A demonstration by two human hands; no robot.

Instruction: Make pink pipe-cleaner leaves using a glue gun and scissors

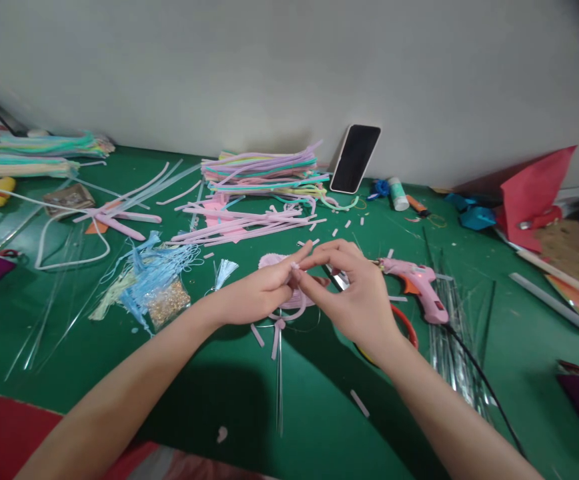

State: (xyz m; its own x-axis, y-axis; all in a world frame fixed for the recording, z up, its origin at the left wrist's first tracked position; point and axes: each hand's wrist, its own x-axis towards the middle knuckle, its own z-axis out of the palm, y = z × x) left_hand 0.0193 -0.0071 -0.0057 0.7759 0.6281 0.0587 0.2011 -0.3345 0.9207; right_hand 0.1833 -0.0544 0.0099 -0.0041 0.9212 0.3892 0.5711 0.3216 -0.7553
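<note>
A round pale-pink coil of pipe cleaner (271, 260) sits at the middle of the table, partly hidden behind my hands. My left hand (264, 287) is in front of it, thumb and fingertips pinched on a pink pipe cleaner. From the right, my right hand (357, 287) pinches the same small bit at the fingertips, its other fingers curled. A loop of the pipe cleaner hangs below, near a small pink knot (279, 325) with thin clear strands running down the table. Under my right hand lie scissors with red and yellow handles (405, 325), their blades partly covered.
A pink glue gun (419, 283) with a black cord lies right of my right hand, beside clear strips. Bundled pipe cleaners (264, 170) and a leaning phone (355, 159) stand at the back. Blue tassels (152, 277) and a bag of gold beads (169, 303) lie left.
</note>
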